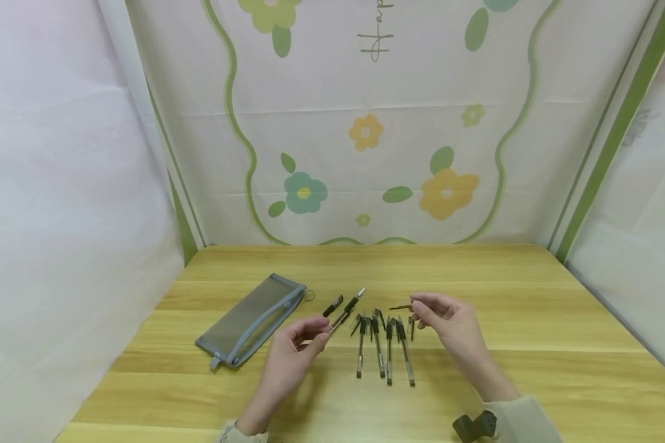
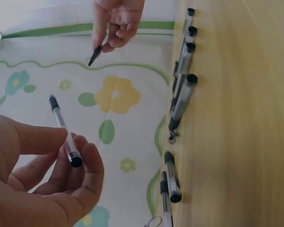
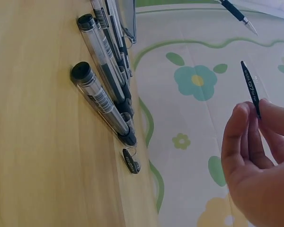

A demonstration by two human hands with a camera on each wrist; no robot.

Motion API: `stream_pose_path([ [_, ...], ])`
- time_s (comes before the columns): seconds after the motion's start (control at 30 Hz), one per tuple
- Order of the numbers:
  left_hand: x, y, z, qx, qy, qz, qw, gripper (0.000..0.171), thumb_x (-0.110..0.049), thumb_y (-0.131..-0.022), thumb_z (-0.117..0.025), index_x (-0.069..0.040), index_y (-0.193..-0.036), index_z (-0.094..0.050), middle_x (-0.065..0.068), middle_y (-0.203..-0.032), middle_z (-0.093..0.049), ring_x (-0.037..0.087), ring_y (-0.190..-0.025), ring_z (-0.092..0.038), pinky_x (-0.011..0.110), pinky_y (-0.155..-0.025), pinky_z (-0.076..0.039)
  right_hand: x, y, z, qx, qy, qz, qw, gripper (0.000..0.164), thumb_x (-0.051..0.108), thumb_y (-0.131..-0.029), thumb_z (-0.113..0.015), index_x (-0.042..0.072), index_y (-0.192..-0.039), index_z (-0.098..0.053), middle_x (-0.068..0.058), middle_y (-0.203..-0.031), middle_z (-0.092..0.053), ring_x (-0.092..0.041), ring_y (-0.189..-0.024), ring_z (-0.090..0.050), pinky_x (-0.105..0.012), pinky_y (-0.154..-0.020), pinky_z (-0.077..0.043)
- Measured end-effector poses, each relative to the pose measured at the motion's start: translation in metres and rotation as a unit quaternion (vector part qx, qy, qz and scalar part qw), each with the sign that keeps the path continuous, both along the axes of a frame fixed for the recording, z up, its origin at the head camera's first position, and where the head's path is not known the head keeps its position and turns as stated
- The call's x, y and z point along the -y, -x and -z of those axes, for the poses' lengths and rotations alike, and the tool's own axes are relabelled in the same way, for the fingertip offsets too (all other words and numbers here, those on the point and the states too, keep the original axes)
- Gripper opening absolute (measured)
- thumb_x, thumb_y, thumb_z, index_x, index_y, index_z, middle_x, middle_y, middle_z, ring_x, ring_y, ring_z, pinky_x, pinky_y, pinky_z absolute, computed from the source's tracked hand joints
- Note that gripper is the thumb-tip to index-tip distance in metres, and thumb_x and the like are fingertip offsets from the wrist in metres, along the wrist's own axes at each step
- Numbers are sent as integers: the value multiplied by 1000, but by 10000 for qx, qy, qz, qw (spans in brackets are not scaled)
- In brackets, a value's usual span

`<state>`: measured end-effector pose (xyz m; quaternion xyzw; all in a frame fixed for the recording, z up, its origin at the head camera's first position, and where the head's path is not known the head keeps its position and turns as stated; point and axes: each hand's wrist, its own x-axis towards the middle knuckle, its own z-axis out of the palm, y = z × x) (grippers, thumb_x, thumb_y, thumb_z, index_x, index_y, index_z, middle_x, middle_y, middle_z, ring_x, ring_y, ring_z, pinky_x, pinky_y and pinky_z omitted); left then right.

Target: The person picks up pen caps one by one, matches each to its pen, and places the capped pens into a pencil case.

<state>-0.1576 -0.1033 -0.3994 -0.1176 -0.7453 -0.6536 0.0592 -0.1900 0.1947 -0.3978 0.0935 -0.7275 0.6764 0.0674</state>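
In the head view, my left hand (image 1: 294, 351) pinches a clear-barrelled pen (image 1: 356, 300) between thumb and fingers, its bare silver tip pointing up and away. My right hand (image 1: 451, 326) holds a small black pen cap (image 1: 400, 307) by one end; white lettering shows on the cap (image 3: 250, 87) in the right wrist view. Pen and cap are apart. Between the hands, several gel pens (image 1: 379, 351) lie in a row, black grips facing away. A loose cap (image 1: 412, 328) lies at the row's right end. Another pen (image 1: 333, 306) lies partly hidden behind my left hand.
A grey mesh pencil case (image 1: 244, 314) with a blue zipper lies on the left of the wooden table (image 1: 532, 344), a ring at its far corner. Flower-printed cloth (image 1: 332, 147) rises behind the table, with pale cloth at both sides.
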Motion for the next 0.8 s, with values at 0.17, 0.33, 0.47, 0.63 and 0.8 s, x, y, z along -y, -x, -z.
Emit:
stream_pose_path([
  [0.17, 2, 4, 3, -591, 424, -272, 9970, 21, 1, -91, -69, -3, -111, -70, 11, -104, -70, 31, -95, -66, 30, -74, -57, 1, 0, 0, -48, -146, 56, 9999, 33, 23, -90, -74, 2, -115, -67, -16, -103, -68, -36, -88, -64, -31, -77, -57],
  [0.33, 4, 8, 8, -1739, 1119, -529, 9770, 24, 7, -87, -70, -5, -108, -71, 6, -99, -71, 20, -87, -67, 28, -71, -57, 3, 1, 1, -107, -95, -25, 9999, 34, 20, -89, -75, 0, -115, -67, -25, -107, -66, -38, -91, -64, -32, -76, -57],
  [0.47, 5, 11, 12, -2804, 1672, -654, 9429, 27, 12, -82, -73, -3, -105, -71, 5, -96, -70, 12, -83, -65, 24, -68, -57, 4, 0, 3, -106, -119, -15, 9999, 31, 20, -88, -76, 1, -112, -68, -24, -106, -66, -34, -90, -64, -31, -75, -57],
  [0.63, 4, 12, 13, -3321, 2036, -581, 9192, 32, 16, -77, -75, -2, -103, -70, 4, -97, -68, 10, -82, -63, 21, -68, -55, 6, 0, 5, -163, -148, -40, 9997, 30, 20, -88, -76, 2, -110, -69, -21, -103, -67, -29, -87, -64, -32, -75, -57],
  [0.8, 0, 12, 13, -3426, 2118, -504, 9139, 32, 18, -75, -76, 0, -101, -70, 5, -97, -68, 10, -82, -64, 20, -70, -55, 9, -1, 5, -219, -129, -101, 9996, 30, 20, -87, -76, 1, -109, -69, -21, -101, -67, -32, -86, -64, -37, -75, -57],
])
